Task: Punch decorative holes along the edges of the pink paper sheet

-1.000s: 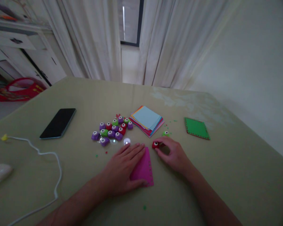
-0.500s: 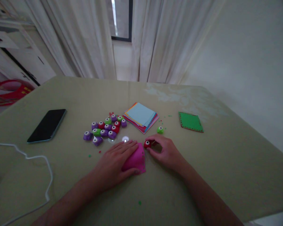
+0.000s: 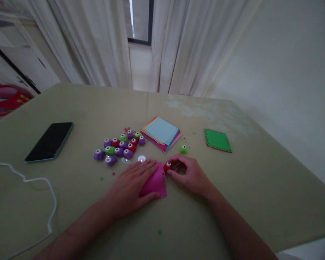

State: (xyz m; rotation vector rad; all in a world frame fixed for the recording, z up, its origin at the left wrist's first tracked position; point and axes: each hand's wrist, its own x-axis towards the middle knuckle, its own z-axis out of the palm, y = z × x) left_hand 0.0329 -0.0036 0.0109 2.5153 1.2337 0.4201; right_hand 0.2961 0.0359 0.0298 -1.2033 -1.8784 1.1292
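Observation:
My left hand (image 3: 134,184) lies flat, fingers stretched out, over a pink sheet of paper (image 3: 155,185) and covers most of it. Small holes run along the sheet's right edge. At that edge's upper corner, my right hand (image 3: 188,175) pinches a small red craft punch (image 3: 167,166) with a white button. The punch meets the paper there; whether its slot is around the edge I cannot tell. Just beyond my right hand stands a green craft punch (image 3: 183,149). Several purple, red and green craft punches (image 3: 119,151) are grouped to the left.
A stack of coloured paper (image 3: 162,131) lies beyond my hands. To the right is a green sheet (image 3: 218,141) with a red one under it and punched edges. A dark tablet (image 3: 50,141) and a white cable (image 3: 50,202) lie at left. Tiny paper bits are scattered about.
The red craft punch has tilted and come slightly left against the pink paper's corner. My left hand stays flat on the sheet. The whole view has shifted a little.

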